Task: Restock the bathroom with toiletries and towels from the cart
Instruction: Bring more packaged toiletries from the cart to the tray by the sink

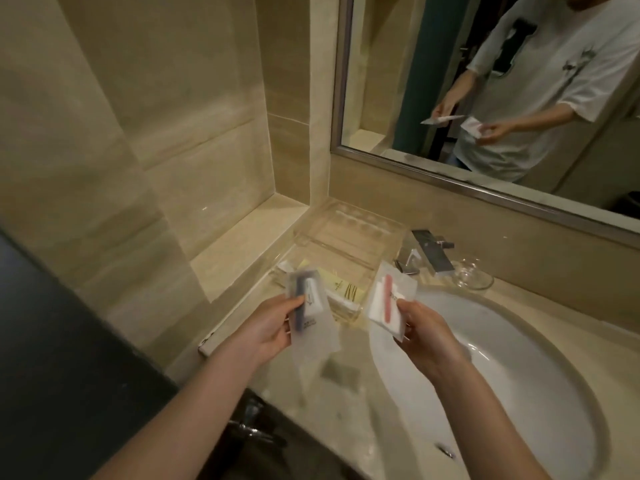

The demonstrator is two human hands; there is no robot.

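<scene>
Your left hand [266,327] pinches the blue-brush sachet [311,317], right hand [420,330] the pink-brush sachet [389,301], both before the clear tray [346,233]; light, slippery film, grip edges

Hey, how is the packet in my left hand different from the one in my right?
The left packet, held by the left hand, is long and narrow with a dark blue item inside; the right packet, held by the right hand, is shorter and squarer, holding a pink stick and white pads. Both are frosted plastic sachets held above the counter, in front of the clear tray.
</scene>
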